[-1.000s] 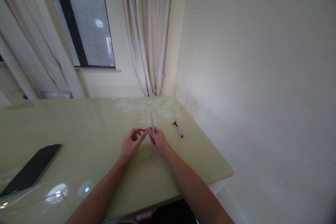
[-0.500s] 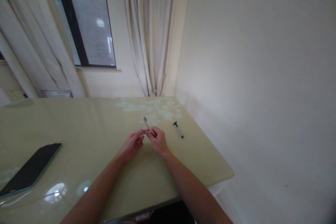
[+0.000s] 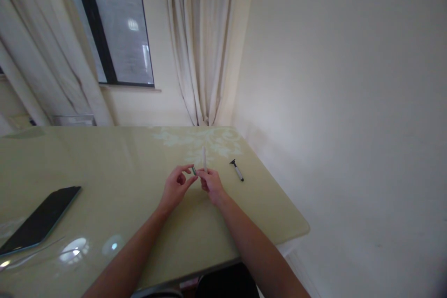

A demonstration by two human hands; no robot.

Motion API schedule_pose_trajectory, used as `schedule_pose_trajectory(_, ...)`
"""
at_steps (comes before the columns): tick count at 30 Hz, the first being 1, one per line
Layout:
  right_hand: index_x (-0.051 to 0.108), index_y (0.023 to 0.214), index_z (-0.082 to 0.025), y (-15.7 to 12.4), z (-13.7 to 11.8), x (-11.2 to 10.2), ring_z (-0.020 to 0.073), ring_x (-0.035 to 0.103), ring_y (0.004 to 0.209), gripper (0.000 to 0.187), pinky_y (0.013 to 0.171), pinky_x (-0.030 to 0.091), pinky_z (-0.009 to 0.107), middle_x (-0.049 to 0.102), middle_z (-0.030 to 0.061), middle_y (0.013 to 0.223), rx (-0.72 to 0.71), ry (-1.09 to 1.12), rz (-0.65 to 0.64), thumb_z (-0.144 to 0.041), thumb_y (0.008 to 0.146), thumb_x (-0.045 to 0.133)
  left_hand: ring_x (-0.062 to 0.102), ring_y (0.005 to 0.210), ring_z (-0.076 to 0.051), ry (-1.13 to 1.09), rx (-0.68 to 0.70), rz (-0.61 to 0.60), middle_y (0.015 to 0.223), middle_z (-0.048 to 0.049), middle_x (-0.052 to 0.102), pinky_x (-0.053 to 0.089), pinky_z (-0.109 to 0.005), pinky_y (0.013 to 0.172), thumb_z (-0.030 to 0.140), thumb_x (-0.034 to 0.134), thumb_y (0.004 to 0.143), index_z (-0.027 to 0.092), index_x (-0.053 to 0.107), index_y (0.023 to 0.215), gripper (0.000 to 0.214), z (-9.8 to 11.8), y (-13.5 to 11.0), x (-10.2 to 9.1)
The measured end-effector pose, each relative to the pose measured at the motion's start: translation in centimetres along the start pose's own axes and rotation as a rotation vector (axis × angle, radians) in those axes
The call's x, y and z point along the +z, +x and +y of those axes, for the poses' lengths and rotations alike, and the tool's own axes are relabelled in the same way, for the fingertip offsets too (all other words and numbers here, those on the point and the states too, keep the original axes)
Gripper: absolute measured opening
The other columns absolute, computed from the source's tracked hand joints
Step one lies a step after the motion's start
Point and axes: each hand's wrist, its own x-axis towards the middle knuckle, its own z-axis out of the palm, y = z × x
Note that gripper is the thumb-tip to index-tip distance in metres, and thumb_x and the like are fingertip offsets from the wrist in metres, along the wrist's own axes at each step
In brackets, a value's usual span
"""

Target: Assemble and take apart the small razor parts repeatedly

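Pale stick (image 3: 204,157): compared with half a second ago, it is swung from a leftward lean to nearly upright, its dark tip no longer showing; it stands to the left of the razor.
Left hand (image 3: 175,188): farther left of the razor than the stick, our thumb and forefinger pinch the small green piece (image 3: 194,170) between their tips.
Right hand (image 3: 212,183): just left of the razor, our fingers grip the stick's lower end; we cannot tell whether the thumb also touches the green piece.
Grip: we probably pinch so lightly because the piece is tiny, and hold the stick upright to keep it out of our fingertips' way.
Razor (image 3: 237,170): our landmark lies untouched on the table (image 3: 272,214), perhaps placed there to leave our hands room.
Containers: we make out none for certain; the dark flat thing (image 3: 42,216), far left of the razor, could be a case, contents unknown.
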Motion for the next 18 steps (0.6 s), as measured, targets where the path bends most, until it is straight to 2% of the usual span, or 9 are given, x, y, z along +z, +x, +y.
schedule_pose_trajectory(9, 0.060, 0.076, -0.018, 0.2, 0.5, 0.0, 0.0054, 0.018, 0.043, 0.029, 0.043, 0.009, 0.024, 0.031, -0.0127, 0.051, 0.034, 0.018, -0.018, -0.041, 0.067, 0.077, 0.045, 0.056, -0.008, 0.029, 0.018, 0.004, 0.090, 0.0014, 0.062, 0.040, -0.023, 0.053, 0.041, 0.078, 0.080, 0.024, 0.071, 0.114, 0.038, -0.5, 0.2, 0.0)
schedule_pose_trajectory(13, 0.067, 0.092, -0.017, 0.2, -0.1, -0.5, 0.0053, 0.022, 0.043, 0.042, 0.041, 0.012, 0.023, 0.038, -0.0096, 0.059, -0.110, -0.059, 0.008, -0.058, 0.083, 0.064, 0.045, 0.056, -0.008, -0.029, -0.057, 0.006, 0.094, -0.0001, 0.062, 0.038, -0.023, 0.052, 0.042, 0.074, 0.082, 0.022, 0.069, 0.119, 0.042, -0.8, 0.6, -0.3)
schedule_pose_trajectory(15, 0.069, 0.097, -0.016, 0.3, -0.6, -0.9, 0.0057, 0.025, 0.042, 0.047, 0.040, 0.015, 0.022, 0.037, -0.0096, 0.057, -0.204, -0.151, 0.002, -0.061, 0.087, 0.060, 0.044, 0.055, -0.007, -0.070, -0.113, 0.007, 0.096, -0.0008, 0.062, 0.035, -0.022, 0.050, 0.044, 0.073, 0.082, 0.021, 0.068, 0.121, 0.045, -0.9, 0.8, -0.6)
schedule_pose_trajectory(18, 0.070, 0.106, -0.015, 0.3, -1.2, -1.8, 0.0070, 0.029, 0.039, 0.050, 0.039, 0.019, 0.022, 0.036, -0.0103, 0.051, -0.231, -0.258, -0.071, -0.061, 0.089, 0.058, 0.041, 0.055, -0.006, -0.139, -0.190, 0.025, 0.099, -0.0014, 0.060, 0.031, -0.022, 0.049, 0.048, 0.071, 0.083, 0.021, 0.066, 0.124, 0.050, -1.1, 1.1, -1.3)
